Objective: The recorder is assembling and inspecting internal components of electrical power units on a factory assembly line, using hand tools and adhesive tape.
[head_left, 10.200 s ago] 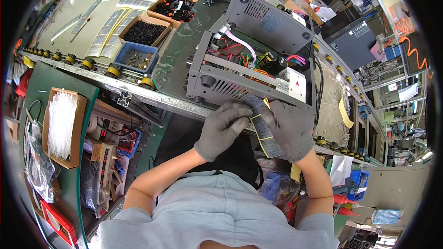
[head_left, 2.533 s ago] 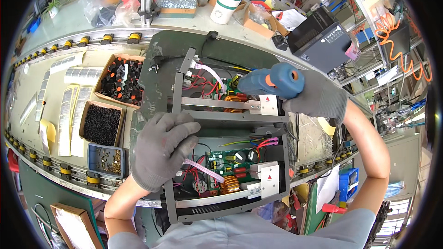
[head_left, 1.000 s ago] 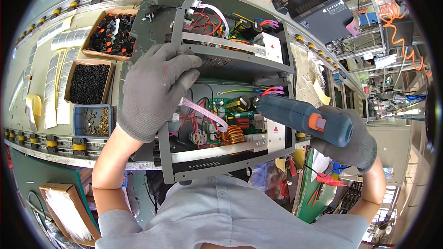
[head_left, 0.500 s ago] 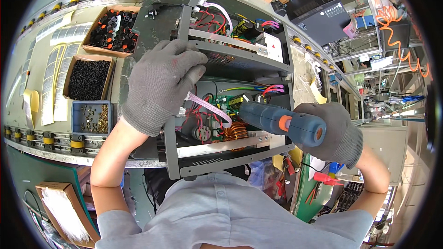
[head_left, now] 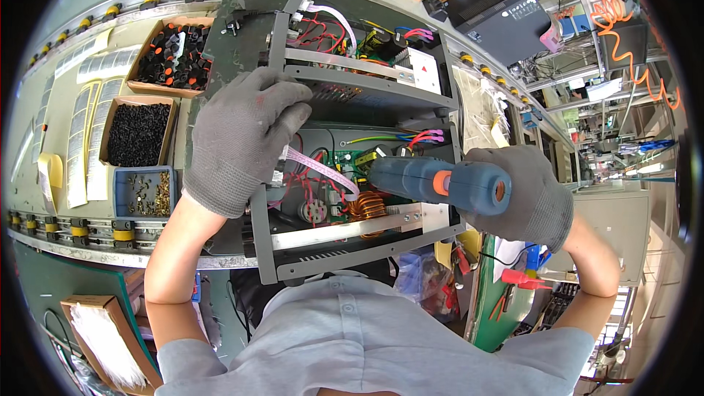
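Observation:
Two open dark grey metal cases lie side by side, with wires and circuit boards inside. My left hand (head_left: 246,132), in a grey glove, has its fingers curled over the left end of the nearer case (head_left: 334,265). Beside it a pale ribbon cable (head_left: 323,167) arches over the red wires. My right hand (head_left: 524,194), also gloved, is closed around a blue power screwdriver (head_left: 411,180) with an orange button. The tool's front end reaches into the nearer case, by the copper coil (head_left: 365,206) and green board; its tip is hidden. Behind stands the farther case (head_left: 381,91).
At left are a carton of black and orange parts (head_left: 172,55), a carton of small black pieces (head_left: 138,134) and a blue tray of brass screws (head_left: 147,192). Rollers (head_left: 123,232) line the bench edge. A black computer tower (head_left: 506,18) stands at the far right.
The view has shifted a little, so the cases, both hands and the power screwdriver appear slightly farther left. Both hands keep the same hold.

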